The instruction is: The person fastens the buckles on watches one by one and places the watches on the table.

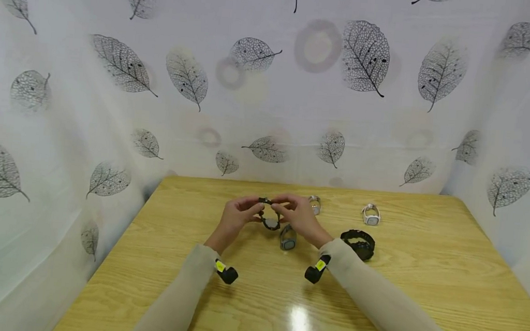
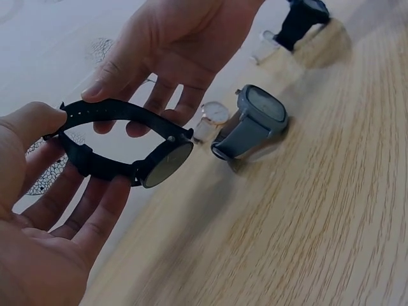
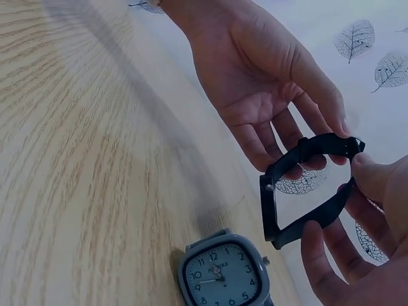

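A black wristwatch (image 1: 271, 223) with its strap formed into a loop is held above the table between both hands. My left hand (image 1: 235, 219) pinches one side of the strap near its end, thumb on top and fingers beneath. With thumb and fingers, my right hand (image 1: 302, 218) grips the other side of the same strap. The left wrist view shows the round dial (image 2: 169, 164) hanging low on the loop. Just below the hands, a grey square-faced watch (image 3: 223, 274) stands on the table, its strap closed.
Behind the right hand is a small light-strapped watch (image 1: 315, 205). A pale pink-and-white watch (image 1: 371, 215) stands farther right, and a large black watch (image 1: 358, 244) lies by the right sleeve. Leaf-patterned cloth (image 1: 269, 108) hangs around the wooden table (image 1: 253, 310).
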The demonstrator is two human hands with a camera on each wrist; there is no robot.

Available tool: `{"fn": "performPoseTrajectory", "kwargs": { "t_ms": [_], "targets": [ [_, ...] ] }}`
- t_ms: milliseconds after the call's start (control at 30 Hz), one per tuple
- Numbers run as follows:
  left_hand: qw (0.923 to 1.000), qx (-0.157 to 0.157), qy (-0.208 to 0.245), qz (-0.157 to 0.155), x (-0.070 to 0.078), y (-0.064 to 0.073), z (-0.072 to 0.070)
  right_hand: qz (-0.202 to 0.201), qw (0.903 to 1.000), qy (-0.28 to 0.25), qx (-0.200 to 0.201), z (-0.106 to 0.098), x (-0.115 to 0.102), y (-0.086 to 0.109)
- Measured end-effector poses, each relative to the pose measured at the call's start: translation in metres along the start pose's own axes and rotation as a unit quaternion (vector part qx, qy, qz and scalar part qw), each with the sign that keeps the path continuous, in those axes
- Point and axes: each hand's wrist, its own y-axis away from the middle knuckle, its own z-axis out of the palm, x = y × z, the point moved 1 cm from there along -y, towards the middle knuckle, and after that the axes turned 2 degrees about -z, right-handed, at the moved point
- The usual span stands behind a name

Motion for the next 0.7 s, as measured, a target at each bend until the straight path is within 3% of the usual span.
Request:
{"fn": "performPoseTrajectory", "kwargs": {
  "t_ms": [367,700],
  "targets": [
    [0.9997,-0.023,-0.008,-0.003,-0.0012,0.0002,-0.0001,-0.010,0.9986,0.050,0.016,0.0035,-0.0044,0.0029],
    [0.9998,-0.002,0.018,-0.010,0.0017,-0.0006,0.0034,-0.027,0.9977,0.062,0.004,0.0035,-0.0059,0.0042]
  ]
}}
